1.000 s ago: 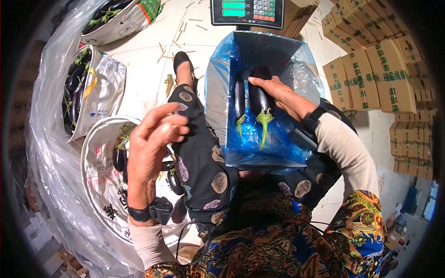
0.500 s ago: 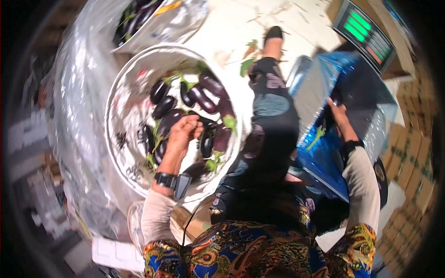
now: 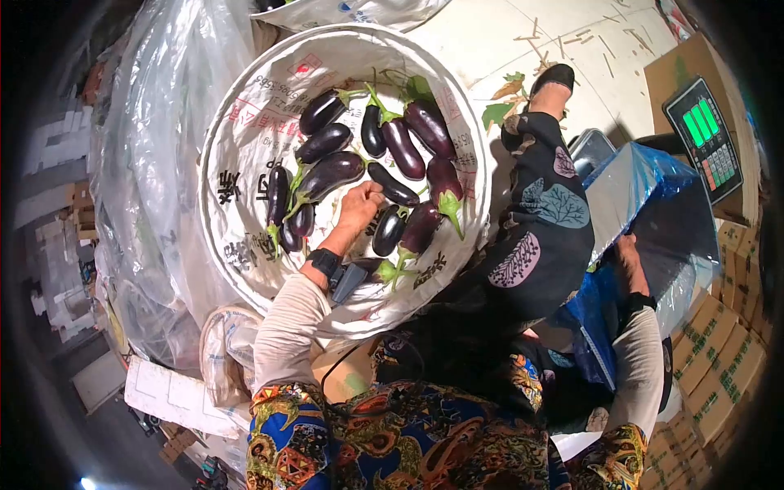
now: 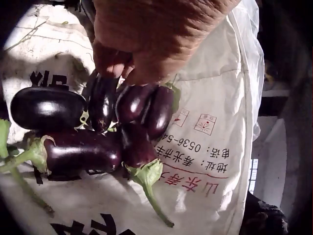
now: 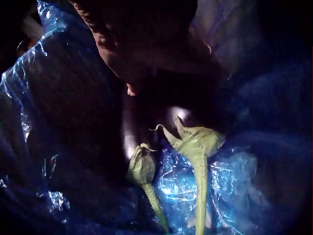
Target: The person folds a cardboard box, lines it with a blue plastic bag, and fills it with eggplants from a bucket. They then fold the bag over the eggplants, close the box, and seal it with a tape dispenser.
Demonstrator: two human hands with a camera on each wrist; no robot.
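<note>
My left hand (image 3: 357,211) reaches into a round white basin lined with a printed sack (image 3: 245,122). Its fingertips pinch the near end of a slender dark eggplant (image 3: 394,185), seen also below the fingers in the left wrist view. Several glossy purple eggplants lie around it, some with green stems. My right hand (image 3: 630,263) is down inside a box lined with blue plastic (image 3: 586,318). There it holds a dark eggplant (image 5: 180,115) with a green cap; a second, narrower eggplant (image 5: 129,129) lies alongside. Shadow hides most of the right fingers.
A scale with a green display (image 3: 704,135) stands beyond the box. Printed cartons (image 3: 719,359) are stacked at the right. Clear plastic sheeting (image 3: 171,163) drapes left of the basin, and another sack (image 3: 367,12) lies behind it. My leg (image 3: 543,196) separates basin and box.
The view has swung left toward the basin. My left hand has gone from the air down among the eggplants and taken hold of a slender one. The right hand stays in the box.
</note>
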